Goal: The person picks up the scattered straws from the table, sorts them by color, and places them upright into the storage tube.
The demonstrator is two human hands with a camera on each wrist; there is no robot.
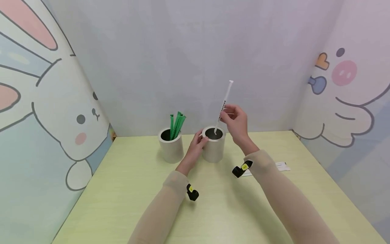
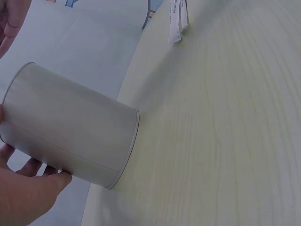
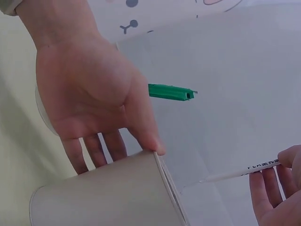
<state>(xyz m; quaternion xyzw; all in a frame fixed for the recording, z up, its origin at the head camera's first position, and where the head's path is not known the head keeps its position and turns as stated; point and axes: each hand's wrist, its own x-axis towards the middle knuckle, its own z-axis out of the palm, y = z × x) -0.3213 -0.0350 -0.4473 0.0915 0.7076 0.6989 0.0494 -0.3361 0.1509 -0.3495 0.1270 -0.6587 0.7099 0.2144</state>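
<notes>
In the head view, the right hand [image 1: 238, 121] pinches a thin white stick [image 1: 227, 93] just below its middle, and the stick's low end is at the mouth of the right cup [image 1: 213, 150]. The stick looks light and a bit bendy, so a soft pinch near the middle should be best. The left hand [image 1: 194, 149] grips that cup. Green sticks [image 1: 178, 125] lean in the left cup [image 1: 171, 151]. In the left wrist view, the right cup's side looks smooth and maybe slippery, so fingers wrapped round it should help. In the right wrist view, the left hand's thumb is on the rim, and I cannot tell if the white stick's tip is inside.
</notes>
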